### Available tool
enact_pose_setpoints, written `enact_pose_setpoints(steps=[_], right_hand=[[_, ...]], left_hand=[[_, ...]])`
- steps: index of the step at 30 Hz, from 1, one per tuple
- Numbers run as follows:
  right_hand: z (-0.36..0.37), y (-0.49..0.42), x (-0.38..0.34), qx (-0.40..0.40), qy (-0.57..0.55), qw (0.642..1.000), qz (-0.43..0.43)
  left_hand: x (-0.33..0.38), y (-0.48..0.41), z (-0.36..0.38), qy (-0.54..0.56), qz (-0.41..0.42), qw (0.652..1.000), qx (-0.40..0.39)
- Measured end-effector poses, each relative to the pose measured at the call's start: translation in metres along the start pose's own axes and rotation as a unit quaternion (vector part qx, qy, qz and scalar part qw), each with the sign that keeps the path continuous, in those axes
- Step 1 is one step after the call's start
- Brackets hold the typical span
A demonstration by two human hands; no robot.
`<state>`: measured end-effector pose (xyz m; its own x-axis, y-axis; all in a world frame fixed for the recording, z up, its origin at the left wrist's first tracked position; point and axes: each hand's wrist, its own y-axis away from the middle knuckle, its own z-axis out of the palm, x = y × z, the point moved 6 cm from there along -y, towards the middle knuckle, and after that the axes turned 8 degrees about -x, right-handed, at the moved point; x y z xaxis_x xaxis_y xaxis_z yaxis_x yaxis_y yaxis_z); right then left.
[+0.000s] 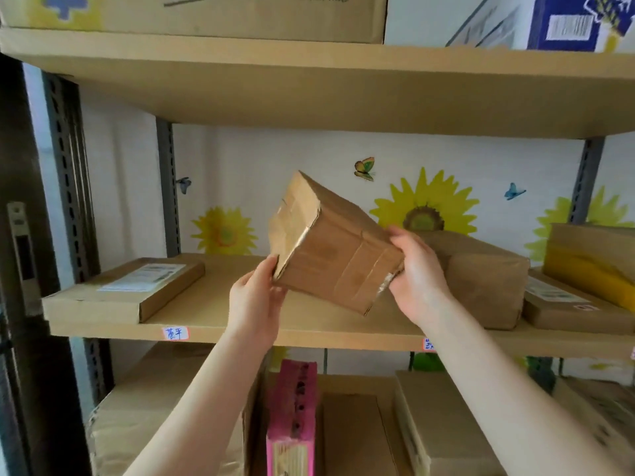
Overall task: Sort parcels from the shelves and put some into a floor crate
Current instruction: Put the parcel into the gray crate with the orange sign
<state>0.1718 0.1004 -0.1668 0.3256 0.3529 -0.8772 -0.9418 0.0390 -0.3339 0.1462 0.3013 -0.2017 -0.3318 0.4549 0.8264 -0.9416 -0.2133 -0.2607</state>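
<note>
A taped brown cardboard parcel [330, 249] hangs tilted in the air above the middle shelf [309, 329], one end raised toward the wall. My left hand [256, 297] grips its lower left corner from below. My right hand [414, 273] holds its right end, thumb on top. No floor crate is in view.
On the same shelf lie a flat labelled box [127, 290] at the left, a brown wrapped parcel [481, 280] behind my right hand, and a flat box [570, 309] under a yellow-taped one [591, 262] at the right. Below stand more cartons and a pink box [292, 417]. Large cartons fill the top shelf.
</note>
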Motion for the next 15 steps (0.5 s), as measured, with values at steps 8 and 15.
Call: enact_pose_setpoints(steps=[8, 15], right_hand=[[0.037, 0.036, -0.005, -0.115, 0.173, 0.974, 0.094], [0.017, 0.058, -0.01, 0.011, 0.035, 0.997, 0.072]], left_hand=[[0.024, 0.02, 0.006, -0.099, -0.034, 0.972, -0.209], [0.031, 0.039, 0.003, -0.197, 0.085, 0.949, -0.229]])
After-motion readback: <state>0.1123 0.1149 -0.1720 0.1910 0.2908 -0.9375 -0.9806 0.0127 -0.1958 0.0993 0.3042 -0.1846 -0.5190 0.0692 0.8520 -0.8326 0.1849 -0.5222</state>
